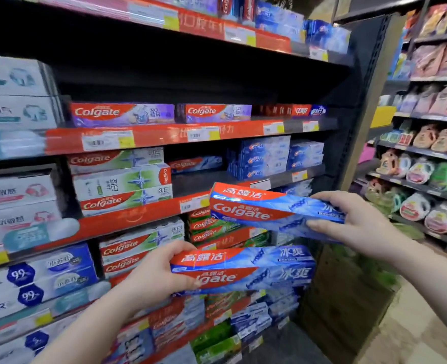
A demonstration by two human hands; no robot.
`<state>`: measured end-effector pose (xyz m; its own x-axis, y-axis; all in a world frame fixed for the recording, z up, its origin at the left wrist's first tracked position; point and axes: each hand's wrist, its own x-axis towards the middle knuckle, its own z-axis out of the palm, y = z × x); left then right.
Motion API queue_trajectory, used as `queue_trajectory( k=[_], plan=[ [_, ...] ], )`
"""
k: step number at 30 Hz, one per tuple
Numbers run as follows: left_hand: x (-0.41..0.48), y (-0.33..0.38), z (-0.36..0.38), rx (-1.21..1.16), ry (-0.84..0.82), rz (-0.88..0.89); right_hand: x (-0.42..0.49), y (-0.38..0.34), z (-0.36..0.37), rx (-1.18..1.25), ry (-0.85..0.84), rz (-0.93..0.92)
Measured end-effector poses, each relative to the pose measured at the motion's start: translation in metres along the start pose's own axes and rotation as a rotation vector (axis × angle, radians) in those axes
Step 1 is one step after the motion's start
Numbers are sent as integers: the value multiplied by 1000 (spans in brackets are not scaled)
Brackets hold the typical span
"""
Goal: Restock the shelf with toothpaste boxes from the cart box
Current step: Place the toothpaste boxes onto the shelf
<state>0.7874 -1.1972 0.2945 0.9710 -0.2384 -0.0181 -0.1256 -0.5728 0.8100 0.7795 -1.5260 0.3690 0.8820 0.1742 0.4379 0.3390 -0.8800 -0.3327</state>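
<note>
My left hand (154,275) grips the left end of a red-and-blue Colgate toothpaste box (253,269), held level in front of the lower shelves. My right hand (359,222) grips the right end of a second, like Colgate box (267,208), tilted a little and held higher, in front of the shelf edge (138,214). On that shelf a gap (198,179) lies between a stack of green-and-white Colgate boxes (119,179) and a stack of blue Crest boxes (264,158). One blue Colgate box (194,164) lies at the back of the gap. The cart box is out of view.
Dark shelving holds several rows of toothpaste boxes, with red price strips along the edges. The shelf above carries purple Colgate boxes (122,114). The unit's dark end post (359,106) stands at the right. Beyond it runs an aisle with shelves of detergent pouches (432,166).
</note>
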Motion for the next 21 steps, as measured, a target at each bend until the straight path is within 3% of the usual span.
queue_trajectory(
  k=[7,16,21],
  plan=[
    [96,6,-5,21,3,-9,108,52,27,-7,-67,-43],
    [130,2,-8,-27,246,-133,231,81,93,34,-232,-150],
    [129,4,7,-76,380,-249,279,87,129,108,-348,-296]
  ],
)
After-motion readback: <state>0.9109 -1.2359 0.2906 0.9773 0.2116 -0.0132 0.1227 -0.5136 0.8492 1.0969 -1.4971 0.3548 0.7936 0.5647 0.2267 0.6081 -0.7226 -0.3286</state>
